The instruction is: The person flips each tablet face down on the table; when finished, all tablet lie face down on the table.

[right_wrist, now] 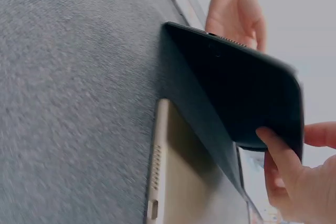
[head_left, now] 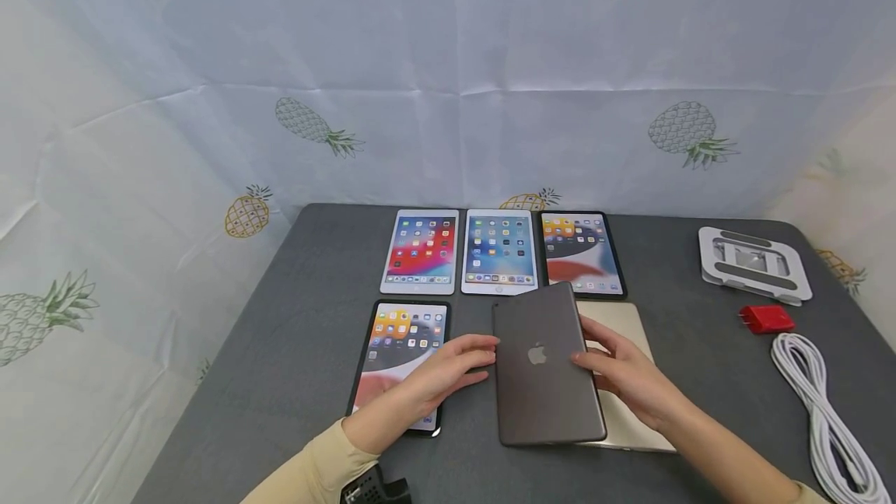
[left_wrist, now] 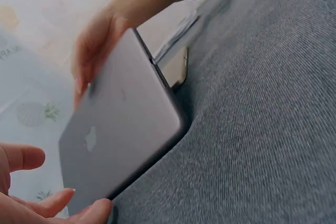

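A grey tablet (head_left: 539, 368) lies face down in the middle of the table, its logo up. It is tilted, with its left edge on the cloth and its right edge raised. My left hand (head_left: 470, 356) touches the left edge with straight fingers (left_wrist: 55, 202). My right hand (head_left: 607, 364) grips the raised right edge, thumb on the back and fingers (right_wrist: 281, 163) curled under the dark screen side (right_wrist: 241, 98). A gold tablet (head_left: 626, 411) lies face down beneath that raised edge, its ports showing (right_wrist: 157, 182).
Four lit tablets lie face up: two white ones (head_left: 420, 251) (head_left: 499, 250) and a black one (head_left: 581, 253) in the back row, another black one (head_left: 399, 356) under my left wrist. At right are a white stand (head_left: 752, 264), a red charger (head_left: 767, 319) and a coiled white cable (head_left: 819, 403).
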Available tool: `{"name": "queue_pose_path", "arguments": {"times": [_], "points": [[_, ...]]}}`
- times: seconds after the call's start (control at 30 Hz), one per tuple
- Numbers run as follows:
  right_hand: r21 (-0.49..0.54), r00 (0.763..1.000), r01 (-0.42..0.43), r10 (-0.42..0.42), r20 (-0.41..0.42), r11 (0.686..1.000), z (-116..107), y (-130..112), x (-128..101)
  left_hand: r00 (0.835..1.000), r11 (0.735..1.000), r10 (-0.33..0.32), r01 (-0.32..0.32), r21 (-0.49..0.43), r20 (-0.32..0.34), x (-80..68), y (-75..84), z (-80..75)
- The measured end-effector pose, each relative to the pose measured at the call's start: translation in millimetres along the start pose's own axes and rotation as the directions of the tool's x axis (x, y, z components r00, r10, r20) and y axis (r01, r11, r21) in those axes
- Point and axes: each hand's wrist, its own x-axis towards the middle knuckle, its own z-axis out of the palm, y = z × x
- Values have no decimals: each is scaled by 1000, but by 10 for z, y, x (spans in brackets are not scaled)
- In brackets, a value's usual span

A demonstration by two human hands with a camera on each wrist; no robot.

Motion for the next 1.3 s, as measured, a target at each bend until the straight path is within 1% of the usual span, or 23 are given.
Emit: {"name": "queue_pose_path", "arguments": {"times": [0.13,0.27,0.4,0.5,0.6,0.8,1.1,1.3], "points": [[2,1000,-4,4,16,1000,62,68,44,999,1000,14,-13,16,-42,-38,5,-48],[-14,1000,-14,14,3,1000,122,95,94,998,999,20,-18,29,-66,-82,18,-89],[-55,999,-40,38,-24,998,167,105,140,997,998,33,-30,53,-72,-113,22,-138],[-92,998,-60,58,-23,994,186,118,160,998,997,28,-23,77,-64,-135,40,-183],[-111,998,-65,67,10,992,192,129,175,999,995,8,-3,104,-47,-169,82,-220],[-125,994,-38,51,100,991,213,148,212,1000,991,-6,9,132,-22,-203,121,-269],[-94,985,-120,131,110,988,287,97,194,998,988,-34,41,150,-49,-228,136,-299],[-47,974,-186,191,124,981,311,11,134,999,989,-23,29,148,-42,-228,145,-307]]}}
